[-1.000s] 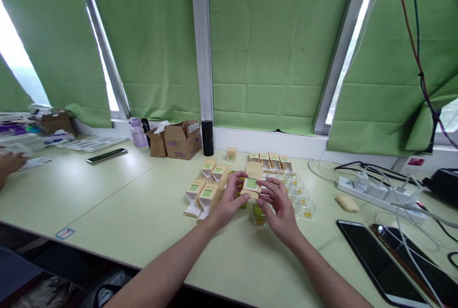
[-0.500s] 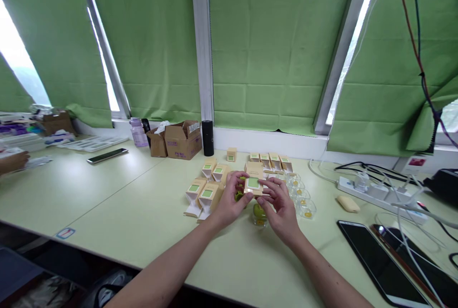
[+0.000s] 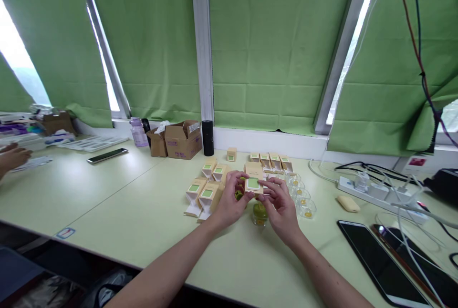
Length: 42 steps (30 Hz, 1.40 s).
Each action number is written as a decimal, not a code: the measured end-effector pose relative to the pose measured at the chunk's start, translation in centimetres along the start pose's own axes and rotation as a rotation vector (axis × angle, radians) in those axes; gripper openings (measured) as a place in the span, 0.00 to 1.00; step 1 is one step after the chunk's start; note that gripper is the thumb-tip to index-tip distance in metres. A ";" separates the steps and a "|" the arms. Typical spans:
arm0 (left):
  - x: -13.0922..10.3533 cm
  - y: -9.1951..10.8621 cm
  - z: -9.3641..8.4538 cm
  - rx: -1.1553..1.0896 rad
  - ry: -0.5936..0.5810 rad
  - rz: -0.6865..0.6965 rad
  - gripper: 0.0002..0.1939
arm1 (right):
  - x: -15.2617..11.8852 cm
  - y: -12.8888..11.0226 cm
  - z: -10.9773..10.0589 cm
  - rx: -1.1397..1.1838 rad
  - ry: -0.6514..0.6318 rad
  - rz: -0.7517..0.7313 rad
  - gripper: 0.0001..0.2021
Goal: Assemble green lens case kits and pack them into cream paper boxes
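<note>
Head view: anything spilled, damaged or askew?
No spill or damage shows. Tangled white cables at right look untidy, sprawled across a black, brown-edged device. The green-labelled brown cardboard box between left hand and right hand looks intact.

The head view looks out from above the wearer's forearms (image 3: 175, 260), facing forward and down — the table (image 3: 236, 260) near at six o'clock, green blinds (image 3: 268, 50) farther off at twelve.
</note>
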<state>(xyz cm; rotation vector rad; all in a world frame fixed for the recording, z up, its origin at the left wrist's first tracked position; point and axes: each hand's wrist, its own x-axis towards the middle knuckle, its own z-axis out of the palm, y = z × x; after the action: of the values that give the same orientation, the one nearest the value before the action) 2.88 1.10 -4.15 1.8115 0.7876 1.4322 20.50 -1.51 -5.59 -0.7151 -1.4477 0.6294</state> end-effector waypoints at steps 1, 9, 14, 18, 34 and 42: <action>0.0 -0.1 0.0 -0.003 0.004 0.005 0.24 | 0.0 0.0 0.0 -0.002 0.001 -0.002 0.13; 0.1 -0.4 0.1 0.012 0.015 0.038 0.24 | 0.0 0.3 0.0 0.003 0.003 0.006 0.13; 0.1 -0.4 0.1 0.025 0.033 0.052 0.21 | 0.0 0.6 0.0 0.003 0.004 0.012 0.12; 0.1 -0.3 0.1 0.051 0.050 0.073 0.18 | 0.0 0.8 0.0 0.012 -0.014 0.025 0.12; -0.1 0.4 -0.2 0.284 0.088 0.188 0.22 | -0.2 0.8 -0.3 -0.129 -0.092 -0.001 0.19; 0.0 0.3 -0.6 0.234 0.105 0.155 0.23 | -0.3 -0.1 -0.2 -0.151 -0.080 -0.080 0.24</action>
<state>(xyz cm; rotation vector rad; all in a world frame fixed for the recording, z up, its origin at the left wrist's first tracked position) 2.33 1.03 -3.83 2.0240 0.9176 1.6001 20.65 -1.84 -5.68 -0.7529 -1.6025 0.4955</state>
